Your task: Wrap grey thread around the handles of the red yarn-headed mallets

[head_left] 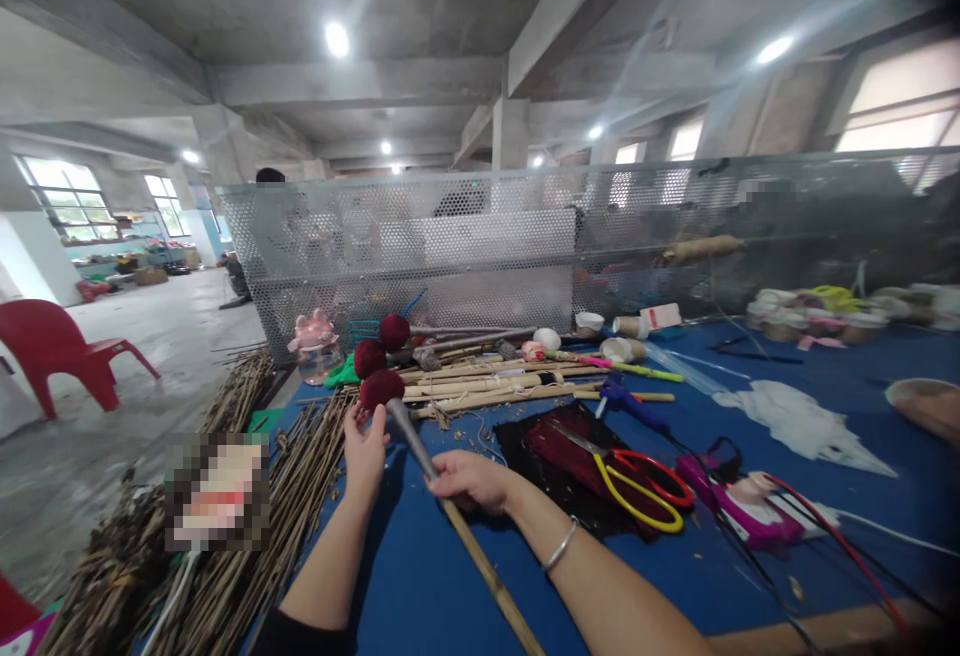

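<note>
My right hand (471, 481) is closed around a long stick (480, 561), near the grey wrapped stretch below its dark red fuzzy ball head (381, 388). My left hand (366, 451) is raised beside that ball, fingers pinching at its lower edge. The stick slants from the ball down toward the table's near edge. Two more sticks with dark red ball heads (394, 331) lie just beyond, on a row of bare sticks (495, 381).
The blue table (420, 586) carries scissors with red and yellow handles (637, 486) on dark cloth, a blue glue gun (626, 398), a pink tool with cables (750, 511), and white fabric (795, 426). Twig bundles (225, 536) line the left edge. A perforated metal screen (480, 246) stands behind. A red chair (60, 346) sits at left.
</note>
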A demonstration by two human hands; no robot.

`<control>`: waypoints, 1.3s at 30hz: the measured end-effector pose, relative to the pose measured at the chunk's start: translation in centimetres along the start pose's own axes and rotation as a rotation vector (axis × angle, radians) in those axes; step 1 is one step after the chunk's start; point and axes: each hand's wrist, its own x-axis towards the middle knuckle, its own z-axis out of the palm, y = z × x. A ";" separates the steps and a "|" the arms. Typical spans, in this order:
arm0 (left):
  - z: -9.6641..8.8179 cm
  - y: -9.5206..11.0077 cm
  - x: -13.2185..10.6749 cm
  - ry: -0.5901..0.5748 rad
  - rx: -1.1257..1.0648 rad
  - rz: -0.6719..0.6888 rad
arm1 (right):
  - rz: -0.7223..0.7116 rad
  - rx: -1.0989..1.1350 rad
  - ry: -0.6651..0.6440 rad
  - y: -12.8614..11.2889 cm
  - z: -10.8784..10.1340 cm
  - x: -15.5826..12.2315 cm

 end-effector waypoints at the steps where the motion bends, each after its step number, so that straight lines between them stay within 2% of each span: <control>1: 0.3 0.0 -0.4 -0.023 -0.006 -0.041 | -0.048 0.023 0.074 -0.3 -0.3 -0.1; 3: 1.1 0.1 -1.5 -0.151 -0.004 -0.144 | -0.137 0.049 0.233 -0.7 -1.0 -0.1; 6: 2.7 0.1 -4.0 -0.442 0.019 -0.300 | -0.259 0.088 0.477 -0.9 -2.1 0.2; 8: 3.7 0.0 -5.7 -0.609 0.055 -0.342 | -0.320 0.109 0.589 -0.8 -2.7 0.6; 9: 4.1 0.0 -6.4 -0.617 0.109 -0.298 | -0.343 0.108 0.623 -0.6 -3.0 0.8; 11: 4.5 -0.1 -7.5 -0.527 0.197 -0.104 | -0.381 0.086 0.658 -0.4 -3.2 1.1; 13: 4.7 -0.1 -7.8 -0.435 0.244 -0.007 | -0.405 0.064 0.645 -0.3 -3.4 1.2; 15: 4.7 0.2 -7.8 -0.417 0.231 -0.076 | -0.397 0.063 0.579 -0.5 -3.4 0.9; 17: 4.7 0.6 -7.7 -0.443 0.157 -0.178 | -0.374 0.082 0.484 -0.7 -3.5 0.5; 19: 4.7 1.1 -7.8 -0.487 0.049 -0.222 | -0.363 0.106 0.411 -1.0 -3.7 0.0; 23: 4.7 1.6 -8.4 -0.579 -0.073 -0.275 | -0.355 0.135 0.345 -1.5 -3.8 -0.8; 26: 4.6 1.4 -8.5 -0.603 -0.093 -0.322 | -0.335 0.118 0.333 -1.7 -3.7 -0.9; 28: 4.6 1.2 -8.4 -0.582 -0.043 -0.310 | -0.326 0.097 0.349 -1.5 -3.7 -0.7; 33: 4.4 0.8 -8.2 -0.375 0.248 -0.068 | -0.359 0.085 0.408 -0.6 -3.5 0.2; 35: 4.5 0.8 -8.2 -0.378 0.255 -0.072 | -0.368 0.089 0.430 -0.5 -3.3 0.4; 39: 4.7 1.3 -8.2 -0.468 0.049 -0.170 | -0.302 0.174 0.391 -0.6 -2.9 0.3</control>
